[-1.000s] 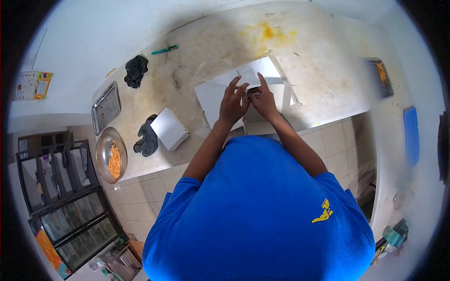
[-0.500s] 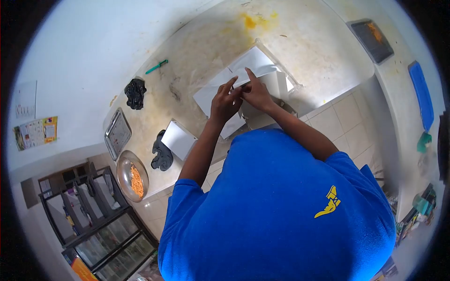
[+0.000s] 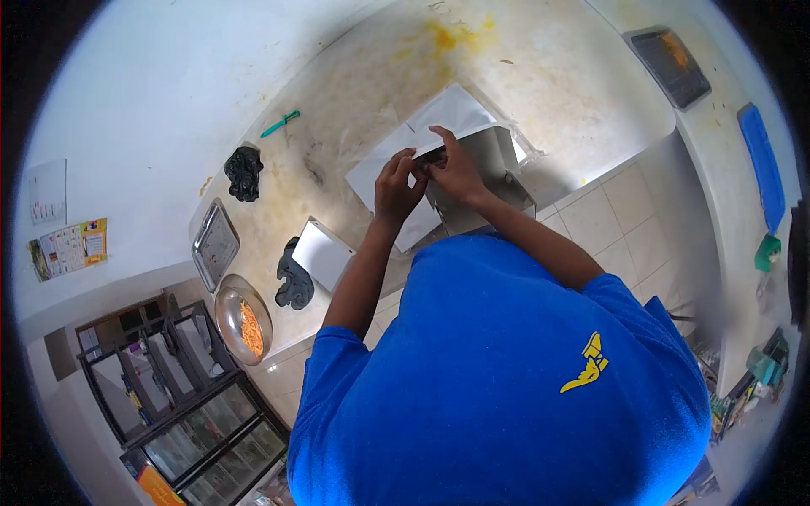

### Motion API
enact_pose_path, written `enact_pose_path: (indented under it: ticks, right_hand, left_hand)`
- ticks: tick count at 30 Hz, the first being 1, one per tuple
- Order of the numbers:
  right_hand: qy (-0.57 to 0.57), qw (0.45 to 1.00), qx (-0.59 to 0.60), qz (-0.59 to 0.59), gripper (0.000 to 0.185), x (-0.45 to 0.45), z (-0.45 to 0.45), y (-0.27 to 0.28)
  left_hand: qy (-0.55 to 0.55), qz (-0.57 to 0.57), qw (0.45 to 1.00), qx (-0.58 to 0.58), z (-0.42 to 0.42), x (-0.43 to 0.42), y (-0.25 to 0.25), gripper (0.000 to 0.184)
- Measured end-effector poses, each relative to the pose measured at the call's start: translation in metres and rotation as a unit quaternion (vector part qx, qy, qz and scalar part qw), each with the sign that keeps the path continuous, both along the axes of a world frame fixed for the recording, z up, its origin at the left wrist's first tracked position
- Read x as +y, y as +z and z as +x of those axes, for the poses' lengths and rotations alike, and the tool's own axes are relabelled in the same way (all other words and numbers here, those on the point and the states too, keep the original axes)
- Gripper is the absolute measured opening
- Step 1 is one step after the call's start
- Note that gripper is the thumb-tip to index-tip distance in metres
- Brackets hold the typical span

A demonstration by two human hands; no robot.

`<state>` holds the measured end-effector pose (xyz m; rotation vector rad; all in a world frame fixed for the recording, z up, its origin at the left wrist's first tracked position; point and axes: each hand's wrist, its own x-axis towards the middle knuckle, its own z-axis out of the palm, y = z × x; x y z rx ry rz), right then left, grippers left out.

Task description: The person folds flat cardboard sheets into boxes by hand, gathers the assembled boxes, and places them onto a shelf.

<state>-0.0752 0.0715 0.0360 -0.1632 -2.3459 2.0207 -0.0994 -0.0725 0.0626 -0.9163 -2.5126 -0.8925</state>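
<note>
A partly folded cardboard box [image 3: 472, 208], grey inside with white outer faces, stands near the counter's front edge. My left hand [image 3: 398, 184] grips its left upper edge with bent fingers. My right hand [image 3: 456, 173] holds the same part of the box, thumb inside and index finger over the white edge. The fingertips of both hands nearly meet at a dark gap there. Flat white card sheets [image 3: 371, 175] lie beneath and behind the box. To the left, a closed white box [image 3: 322, 257] rests beside a crumpled dark plastic bag [image 3: 294, 278].
A steel bowl [image 3: 226, 325] of orange strips and a metal tray [image 3: 216, 244] stand at the counter's left. Behind are a black bag [image 3: 244, 174] and a green knife [image 3: 279, 124]. A dark tray [image 3: 669, 69] and a blue board [image 3: 762, 169] lie at the right.
The view has turned, so the surroundings appear shifted. The box's walls now stand more open, with its grey inside showing. Both hands have stayed at its edge, their fingers more bent.
</note>
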Motion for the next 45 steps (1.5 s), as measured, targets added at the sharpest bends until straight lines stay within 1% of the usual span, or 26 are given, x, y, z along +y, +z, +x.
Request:
enact_pose_path:
  ticks: [1,2,4,7,8,10,13,16,18,19,20,22,23,25,28,31,32,34,37,38,40,43,45]
  right_hand:
    - [0.003,1.0,0.004,-0.003,0.067,0.0,-0.002,-0.003]
    - [-0.006,1.0,0.021,0.004,0.067,-0.001,-0.003,-0.005]
    - [-0.025,0.998,0.051,0.017,0.065,-0.002,-0.005,-0.007]
    - [-0.044,0.999,0.015,0.022,0.065,-0.004,-0.006,-0.008]
    - [-0.041,0.999,0.024,0.019,0.066,-0.005,-0.005,-0.011]
    - [-0.037,0.998,0.044,0.013,0.067,-0.004,-0.009,-0.015]
    - [-0.053,0.996,0.052,0.039,0.064,-0.005,-0.007,-0.011]
    - [-0.026,0.997,0.04,0.065,0.065,-0.004,-0.007,-0.011]
    - [-0.002,0.998,0.03,0.061,0.066,-0.003,-0.007,-0.008]
    - [0.01,0.998,0.023,0.059,0.066,-0.004,-0.006,-0.007]
    - [0.014,0.999,0.014,0.028,0.066,-0.005,-0.006,-0.009]
    - [0.018,0.999,-0.003,-0.034,0.066,-0.006,-0.009,-0.015]
    - [0.01,1.0,0.008,-0.015,0.066,-0.006,-0.009,-0.017]
    - [-0.004,0.999,0.028,0.025,0.066,-0.004,-0.008,-0.013]
    - [0.008,1.0,0.029,0.004,0.065,-0.001,-0.013,-0.012]
    - [0.013,1.0,0.007,0.026,0.065,0.005,-0.012,0.006]
    - [0.014,1.0,0.014,0.014,0.065,0.005,-0.012,0.003]
    - [0.016,1.0,0.024,-0.009,0.064,0.005,-0.013,-0.01]
    - [-0.026,0.993,0.092,0.071,0.067,0.006,-0.017,-0.022]
    - [-0.024,0.992,0.084,0.087,0.066,0.01,-0.015,-0.024]
    - [-0.019,0.99,0.07,0.119,0.064,0.019,-0.006,0.003]
    - [0.021,0.988,0.076,0.131,0.055,0.057,0.009,0.043]
    - [-0.128,0.967,0.059,0.21,0.046,0.083,0.018,0.039]
  left_hand:
    - [0.017,0.028,0.999,-0.001,0.002,0.004,0.001,0.015]
    - [0.073,0.089,0.993,-0.04,0.006,0.011,0.0,0.015]
    - [0.181,0.206,0.954,-0.118,0.014,0.022,0.0,0.015]
    - [0.199,0.048,0.966,-0.159,0.014,0.019,-0.004,0.016]
    - [0.196,0.032,0.969,-0.143,0.015,0.019,-0.006,0.018]
    - [0.194,0.042,0.969,-0.149,0.016,0.02,-0.005,0.018]
    - [0.182,0.046,0.971,-0.15,0.018,0.021,0.0,0.017]
    - [0.177,0.039,0.972,-0.146,0.016,0.02,-0.001,0.015]
    - [0.179,0.027,0.973,-0.145,0.014,0.021,-0.005,0.014]
    - [0.182,0.017,0.973,-0.144,0.013,0.021,-0.007,0.013]
    - [0.184,0.006,0.972,-0.144,0.012,0.02,-0.01,0.012]
    - [0.141,-0.001,0.983,-0.119,0.007,0.014,-0.02,0.014]
    - [0.119,-0.004,0.987,-0.108,0.005,0.011,-0.025,0.015]
    - [0.124,-0.002,0.983,-0.132,0.004,0.014,-0.021,0.017]
    - [0.142,0.02,0.977,-0.158,0.001,0.017,-0.023,0.018]
    - [0.156,0.027,0.97,-0.184,0.003,0.02,-0.022,0.019]
    - [0.159,0.025,0.968,-0.194,0.004,0.022,-0.02,0.019]
    - [0.142,0.017,0.974,-0.176,0.002,0.022,-0.021,0.018]
    - [0.126,0.007,0.976,-0.177,0.002,0.022,-0.021,0.016]
    - [0.122,0.004,0.976,-0.181,0.001,0.022,-0.02,0.016]
    - [0.138,0.01,0.976,-0.171,0.003,0.02,-0.024,0.015]
    - [0.157,0.007,0.977,-0.142,0.002,0.016,-0.032,0.014]
    - [0.168,0.006,0.977,-0.13,0.001,0.011,-0.039,0.015]
